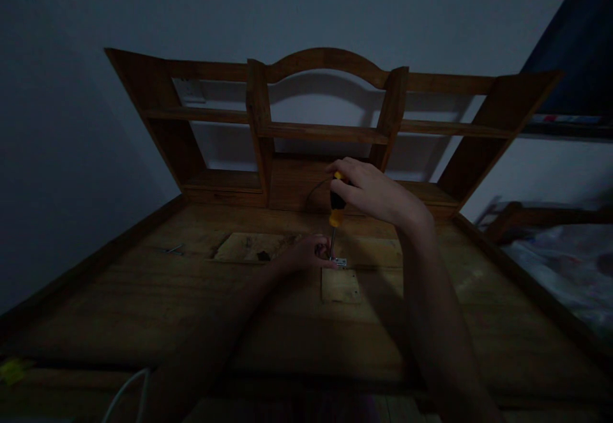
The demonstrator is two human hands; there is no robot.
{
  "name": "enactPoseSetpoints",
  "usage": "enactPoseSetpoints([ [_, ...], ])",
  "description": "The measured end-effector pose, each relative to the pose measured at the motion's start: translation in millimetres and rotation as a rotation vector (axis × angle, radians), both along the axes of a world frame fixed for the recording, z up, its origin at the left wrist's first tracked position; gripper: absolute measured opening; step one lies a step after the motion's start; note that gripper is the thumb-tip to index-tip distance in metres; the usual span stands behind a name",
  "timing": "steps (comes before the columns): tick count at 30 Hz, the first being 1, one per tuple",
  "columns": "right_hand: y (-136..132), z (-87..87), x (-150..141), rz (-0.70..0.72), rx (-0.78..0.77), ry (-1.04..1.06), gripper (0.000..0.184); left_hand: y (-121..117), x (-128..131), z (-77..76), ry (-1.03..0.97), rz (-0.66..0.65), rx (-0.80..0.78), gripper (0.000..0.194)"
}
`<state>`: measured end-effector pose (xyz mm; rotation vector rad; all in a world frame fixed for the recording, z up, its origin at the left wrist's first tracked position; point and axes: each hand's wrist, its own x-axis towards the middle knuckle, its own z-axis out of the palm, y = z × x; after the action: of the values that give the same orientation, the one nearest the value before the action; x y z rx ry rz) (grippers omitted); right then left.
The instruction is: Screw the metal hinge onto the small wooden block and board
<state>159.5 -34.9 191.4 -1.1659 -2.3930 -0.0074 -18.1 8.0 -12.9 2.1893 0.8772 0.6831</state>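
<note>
My right hand is wrapped round the yellow-and-black handle of a screwdriver, which stands nearly upright with its shaft pointing down. The tip meets a small silver metal hinge or bracket lying on the wood. My left hand is closed, its fingertips at the left end of the metal piece beside the screwdriver's tip. Whether a screw sits between those fingers is too small and dark to tell. Just in front lies a small square wooden block.
The wooden desktop carries a shelf unit along its back. Long pale boards lie left and right of my hands. Thin metal items rest on the left. A white cable hangs at the front edge, and bedding shows on the right.
</note>
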Motion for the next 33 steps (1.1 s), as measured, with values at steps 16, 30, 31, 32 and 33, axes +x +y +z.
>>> enactPoseSetpoints([
  [16, -2.4, 2.2, 0.6, 0.056, 0.003, 0.046, 0.033, 2.1, -1.8, -5.4, 0.018, 0.003, 0.068, 0.040],
  [30, 5.2, -2.0, 2.5, 0.048, 0.031, 0.056, 0.027, -3.2, 1.0, 2.0, -0.022, 0.024, -0.017, 0.048],
  [31, 5.1, -2.0, 3.3, 0.043, 0.032, 0.053, 0.030, -3.6, 0.9, 2.3, -0.033, 0.035, -0.042, 0.049],
  [32, 4.7, -1.7, 4.1, 0.038, 0.032, 0.049, 0.034, -3.7, 0.6, 2.4, -0.041, 0.045, -0.068, 0.050],
  [33, 4.2, -1.2, 5.1, 0.032, 0.030, 0.045, 0.037, -3.4, 0.0, 2.3, -0.050, 0.052, -0.090, 0.049],
])
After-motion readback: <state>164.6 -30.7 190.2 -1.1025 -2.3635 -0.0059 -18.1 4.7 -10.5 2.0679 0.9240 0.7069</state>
